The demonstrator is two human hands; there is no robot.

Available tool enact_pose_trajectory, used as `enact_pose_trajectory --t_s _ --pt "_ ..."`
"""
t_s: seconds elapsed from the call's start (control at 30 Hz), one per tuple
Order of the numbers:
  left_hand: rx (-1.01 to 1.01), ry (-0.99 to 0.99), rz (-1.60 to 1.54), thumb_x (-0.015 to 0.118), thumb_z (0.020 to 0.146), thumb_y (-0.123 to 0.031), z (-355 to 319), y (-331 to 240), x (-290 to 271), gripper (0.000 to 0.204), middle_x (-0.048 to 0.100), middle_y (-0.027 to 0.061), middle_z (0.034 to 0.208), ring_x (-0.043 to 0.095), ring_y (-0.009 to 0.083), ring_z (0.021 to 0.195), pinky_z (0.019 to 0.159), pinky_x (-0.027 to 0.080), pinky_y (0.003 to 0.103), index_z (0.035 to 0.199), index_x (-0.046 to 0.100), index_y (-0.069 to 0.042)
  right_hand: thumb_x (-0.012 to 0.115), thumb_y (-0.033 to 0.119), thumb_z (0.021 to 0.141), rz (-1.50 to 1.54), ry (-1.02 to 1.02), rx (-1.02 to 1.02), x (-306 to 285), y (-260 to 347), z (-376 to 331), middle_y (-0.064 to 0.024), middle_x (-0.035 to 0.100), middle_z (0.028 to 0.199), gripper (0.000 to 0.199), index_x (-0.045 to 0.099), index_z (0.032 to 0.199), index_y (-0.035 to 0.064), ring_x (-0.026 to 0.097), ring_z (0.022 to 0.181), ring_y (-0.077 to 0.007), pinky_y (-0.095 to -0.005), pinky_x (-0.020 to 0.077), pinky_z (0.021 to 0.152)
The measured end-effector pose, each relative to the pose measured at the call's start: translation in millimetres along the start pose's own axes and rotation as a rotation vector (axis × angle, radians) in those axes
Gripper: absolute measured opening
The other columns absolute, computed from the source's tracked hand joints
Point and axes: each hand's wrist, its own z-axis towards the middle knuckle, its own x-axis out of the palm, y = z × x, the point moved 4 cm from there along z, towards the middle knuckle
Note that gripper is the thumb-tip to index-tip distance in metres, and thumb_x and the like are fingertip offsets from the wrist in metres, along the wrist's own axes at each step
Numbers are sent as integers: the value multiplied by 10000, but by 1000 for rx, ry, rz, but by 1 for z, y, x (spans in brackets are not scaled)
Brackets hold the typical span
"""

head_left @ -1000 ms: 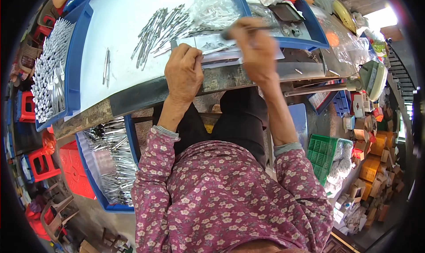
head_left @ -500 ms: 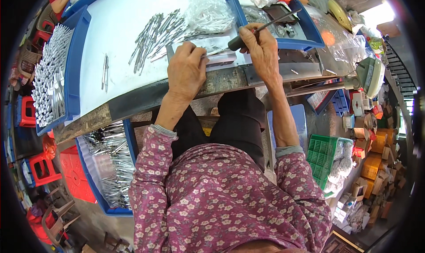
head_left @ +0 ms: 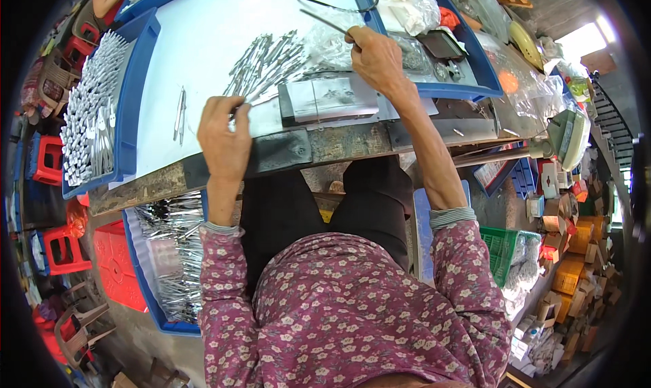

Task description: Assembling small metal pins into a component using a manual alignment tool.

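As I look on remotely over the broad, white-covered counter, both hands have shifted within half a second. The person's left hand, which earlier covered a pale-topped, dark-sided block, now sits to its left, fingers curled at the near edge of a pile of slim silver rods; something dark shows at the fingertips, but from my end I cannot tell what it grips. The right hand, closed around a screwdriver-like tool, has reached farther across; the thin shaft, angled up and right before, now points up and left, its handle hidden in the grip. The block lies uncovered between them, by the counter's near edge.

Among the containers I can see, a long blue tray on the left is packed with white rods, a few silver ones at its near end. Below the counter, a second blue tray carries a loose heap of silver rods. On the right, another blue tray holds clear plastic bags, something red and a dark rectangular dish. Lower right, a green crate stands against a bagged, silvery mass.
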Motion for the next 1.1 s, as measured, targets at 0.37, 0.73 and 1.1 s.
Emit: enact_pose_trajectory --t_s 0.37,0.73,1.1 --pt "-219 -72 333 605 761 -123 -10 93 -50 107 585 122 811 573 298 747 667 448 380 809 626 -30 501 40 724 -153 149 -139 47 -9 16 -168 550 823 60 561 730 45 576 783 -359 -427 472 659" --pt "-305 -4 608 587 776 -120 -4 104 -38 115 564 122 881 569 314 800 677 461 410 858 621 -46 564 94 747 -129 177 -75 41 -3 11 -153 548 830 71 568 789 37 578 776 -350 -423 467 676" --pt "-113 109 348 556 773 -98 13 86 14 145 558 146 888 547 324 851 742 447 405 877 619 -19 549 176 814 -208 41 20 11 8 -2 -153 569 805 161 558 794 16 573 712 -351 -419 446 619"
